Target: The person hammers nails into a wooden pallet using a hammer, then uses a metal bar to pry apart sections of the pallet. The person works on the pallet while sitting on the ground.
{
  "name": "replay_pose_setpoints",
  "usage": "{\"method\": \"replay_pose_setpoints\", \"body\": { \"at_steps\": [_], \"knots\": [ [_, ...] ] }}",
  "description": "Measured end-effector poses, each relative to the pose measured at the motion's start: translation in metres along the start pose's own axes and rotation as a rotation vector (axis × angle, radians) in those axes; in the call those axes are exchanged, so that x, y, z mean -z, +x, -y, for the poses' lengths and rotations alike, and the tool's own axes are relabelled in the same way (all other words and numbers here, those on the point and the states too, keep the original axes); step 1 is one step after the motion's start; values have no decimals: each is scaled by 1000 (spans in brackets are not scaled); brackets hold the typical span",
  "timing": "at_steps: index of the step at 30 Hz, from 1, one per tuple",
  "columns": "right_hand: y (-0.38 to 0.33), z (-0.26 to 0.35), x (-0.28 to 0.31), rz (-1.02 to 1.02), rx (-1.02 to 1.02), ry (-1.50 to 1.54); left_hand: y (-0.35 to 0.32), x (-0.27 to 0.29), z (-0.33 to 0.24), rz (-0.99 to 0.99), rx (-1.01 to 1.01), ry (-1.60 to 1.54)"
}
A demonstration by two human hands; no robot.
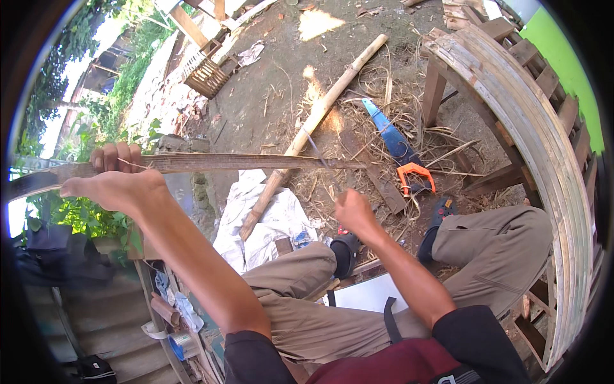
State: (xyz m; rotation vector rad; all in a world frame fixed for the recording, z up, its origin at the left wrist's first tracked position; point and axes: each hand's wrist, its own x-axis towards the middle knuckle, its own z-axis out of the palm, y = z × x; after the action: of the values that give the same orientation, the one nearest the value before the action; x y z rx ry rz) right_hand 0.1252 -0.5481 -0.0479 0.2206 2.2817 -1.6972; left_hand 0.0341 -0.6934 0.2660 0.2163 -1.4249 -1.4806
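My left hand (115,179) is wrapped round a long, flat bamboo strip (249,162), which reaches from the left rim to the middle of the view. A thin cord or fibre crosses those fingers. Below the strip's far end, my right hand (355,210) is closed on a knife, its handle hidden in the fist. The slim, blurred knife blade (316,150) points up and left, crossing the strip near its tip; whether it touches cannot be told. Under the strip, a round wooden pole (332,96) lies slanting over the ground.
A blue handsaw (390,131) with an orange handle lies among fibrous shavings. White cloth (262,217) is spread under the pole's near end. Long bamboo strips (543,134) are stacked on a wooden frame at right. A woven basket (206,75) sits at far left. My bent legs flank a white board (368,296).
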Motion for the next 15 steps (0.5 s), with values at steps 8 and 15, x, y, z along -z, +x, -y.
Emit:
{"method": "replay_pose_setpoints", "body": {
  "at_steps": [8, 15],
  "knots": [
    [-17, -5, -28, -66, 337, -27, -1, 12, 2, -54, 13, -47],
    [-16, -10, -27, 26, 105, -86, 11, 29, 9, -20, 71, -76]
  ]
}}
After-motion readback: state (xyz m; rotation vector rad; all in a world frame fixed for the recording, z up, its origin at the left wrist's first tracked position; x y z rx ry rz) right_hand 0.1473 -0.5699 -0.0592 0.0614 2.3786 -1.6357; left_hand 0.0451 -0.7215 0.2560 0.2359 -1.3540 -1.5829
